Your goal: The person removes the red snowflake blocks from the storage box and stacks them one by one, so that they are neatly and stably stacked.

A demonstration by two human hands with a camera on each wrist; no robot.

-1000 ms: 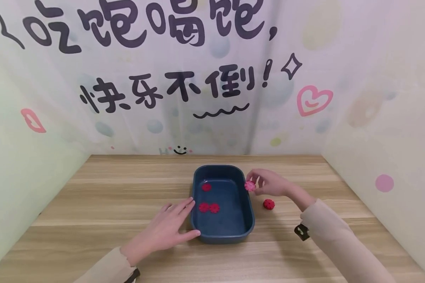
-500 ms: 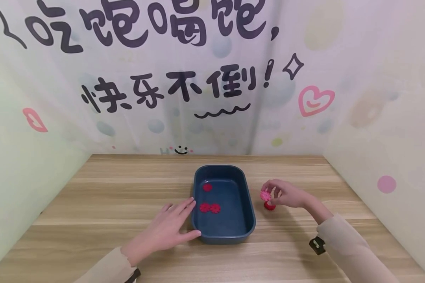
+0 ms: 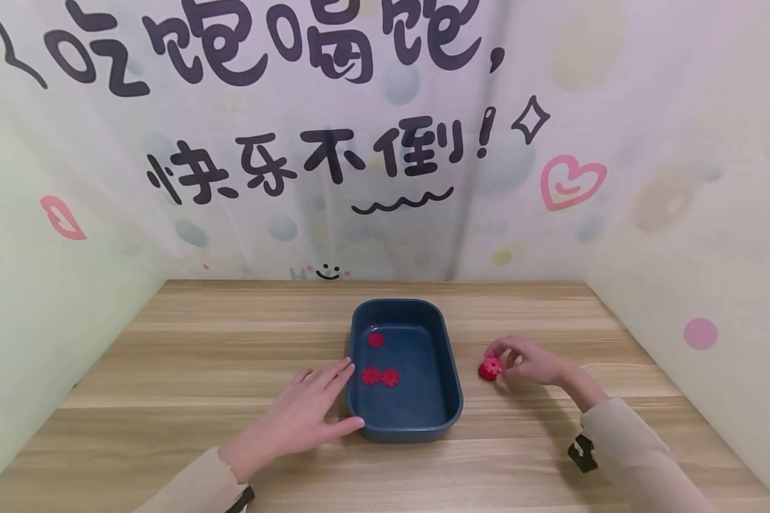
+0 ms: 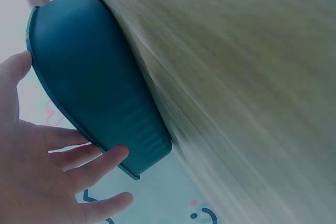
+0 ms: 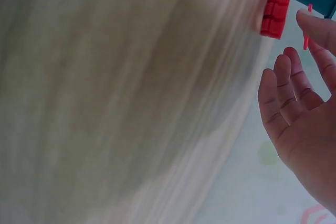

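A dark blue rectangular bin [image 3: 411, 410] stands on the table. Inside it lie several flat red notched discs [image 3: 390, 377], two of them side by side. At the bin's left side, my left hand [image 3: 291, 420] touches the rim with fingers fairly straight; the left wrist view shows the thumb and fingertips against the bin wall [image 4: 94, 66]. Right of the bin, my right hand [image 3: 531, 363] pinches a pinkish-red notched disc [image 3: 493, 365] between thumb and index finger. It is just over a short red stack of discs [image 5: 275, 16], seen edge-on and apart from it in the right wrist view.
The wood-grain table [image 3: 244, 342] runs back to a printed white curtain [image 3: 385, 242] with black lettering. Pale side walls [image 3: 693, 271] close in the left and right. Both sleeves are light, with a dark strap at each wrist.
My right hand has moved from the bin's right rim to the right and down, carrying the pinched disc to the small stack on the table. My left hand stays at the bin.
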